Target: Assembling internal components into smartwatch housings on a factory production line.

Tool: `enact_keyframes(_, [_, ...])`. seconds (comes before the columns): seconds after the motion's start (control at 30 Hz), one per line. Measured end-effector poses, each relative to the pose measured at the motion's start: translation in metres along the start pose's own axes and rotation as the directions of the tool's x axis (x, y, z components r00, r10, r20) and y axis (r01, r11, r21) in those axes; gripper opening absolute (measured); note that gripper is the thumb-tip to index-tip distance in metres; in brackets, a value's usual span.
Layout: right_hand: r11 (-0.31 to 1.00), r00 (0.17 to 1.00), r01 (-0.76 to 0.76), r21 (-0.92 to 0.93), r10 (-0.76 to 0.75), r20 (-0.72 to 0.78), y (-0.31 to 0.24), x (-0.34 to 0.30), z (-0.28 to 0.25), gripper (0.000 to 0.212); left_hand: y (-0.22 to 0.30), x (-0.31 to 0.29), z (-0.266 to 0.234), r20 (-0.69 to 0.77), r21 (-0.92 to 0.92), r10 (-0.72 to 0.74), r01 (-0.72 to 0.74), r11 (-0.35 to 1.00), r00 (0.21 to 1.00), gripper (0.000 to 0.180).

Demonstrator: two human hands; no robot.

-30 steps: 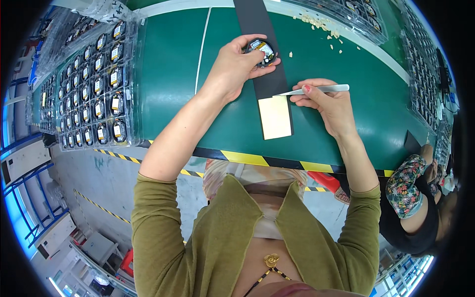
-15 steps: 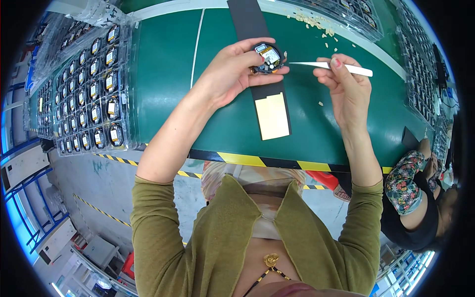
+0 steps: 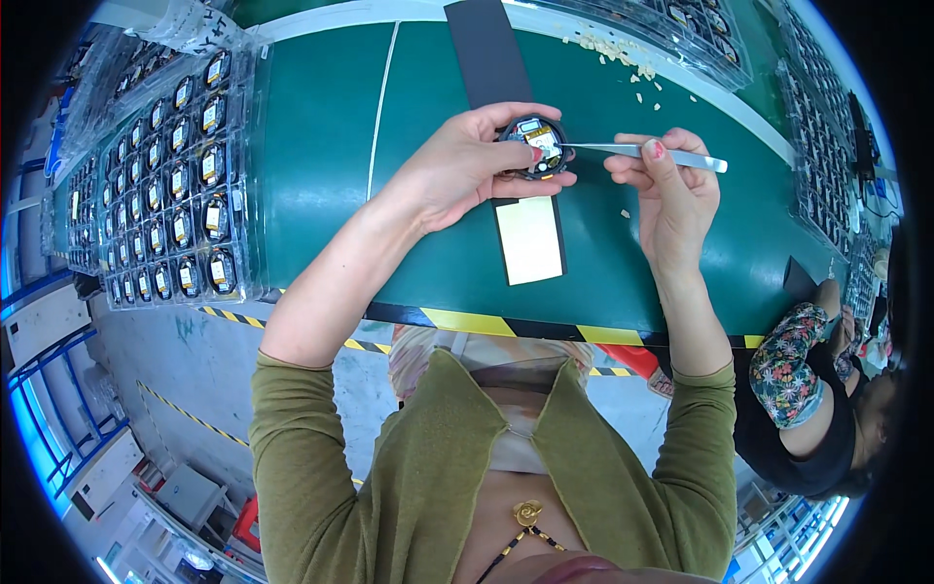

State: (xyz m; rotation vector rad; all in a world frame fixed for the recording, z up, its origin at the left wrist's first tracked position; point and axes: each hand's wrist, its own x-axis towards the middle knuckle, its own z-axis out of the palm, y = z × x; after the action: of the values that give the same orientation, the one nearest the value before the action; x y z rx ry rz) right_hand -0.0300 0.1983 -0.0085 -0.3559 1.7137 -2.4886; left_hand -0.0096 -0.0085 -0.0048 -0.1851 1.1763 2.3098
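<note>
My left hand (image 3: pixel 465 161) is closed around a round black device (image 3: pixel 534 133) with its inner parts exposed, a white-labelled piece and small components showing inside. The thumb presses on the inside of it. In my right hand (image 3: pixel 673 195) is a pair of metal tweezers (image 3: pixel 686 156), pinched between thumb and fingers. Its pointed tips reach the right side of the round device and seem to touch its inside. Beneath the hands lies a long dark strip (image 3: pixel 486 51) on the green table, with a pale yellow sheet (image 3: pixel 531 240) on its near end.
Clear plastic trays (image 3: pixel 255 195) filled with similar round devices stand at the left, and more trays (image 3: pixel 822 156) are at the right. Small pale scraps (image 3: pixel 623 58) lie scattered at the far side. Striped tape (image 3: pixel 467 322) edges the green table (image 3: pixel 321 127). A co-worker (image 3: pixel 808 419) sits at the right.
The tweezers have moved left, from just beside the round device onto it. The left hand with the device has shifted slightly right and nearer, and its thumb reaches further in.
</note>
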Motion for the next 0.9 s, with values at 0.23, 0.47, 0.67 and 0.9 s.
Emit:
enact_keyframes(0.23, [0.999, 1.0, -0.003, -0.033, 0.003, 0.007, 0.0093, 0.0019, -0.0054, 0.012, -0.0087, 0.0068, 0.0008, -0.058, 0.024, 0.002, 0.0, 1.0, 0.998, 0.04])
enact_keyframes(0.47, [0.995, 0.999, 0.022, -0.096, -0.019, 0.034, 0.0091, 0.0042, -0.0057, 0.013, -0.0107, 0.0073, 0.0033, -0.078, 0.081, 0.039, -0.033, 0.996, 0.996, 0.037])
enact_keyframes(0.67, [0.997, 0.998, 0.061, -0.052, -0.06, 0.028, 0.003, 0.0053, -0.0071, 0.014, -0.0055, 0.0024, 0.0045, -0.012, 0.075, 0.016, -0.015, 0.997, 1.0, 0.044])
enact_keyframes(0.9, [0.994, 0.997, 0.065, -0.084, -0.061, 0.054, 0.0055, 0.0029, -0.0063, 0.014, -0.0072, 0.0055, 0.0012, -0.04, 0.033, -0.026, 0.028, 0.999, 0.999, 0.039])
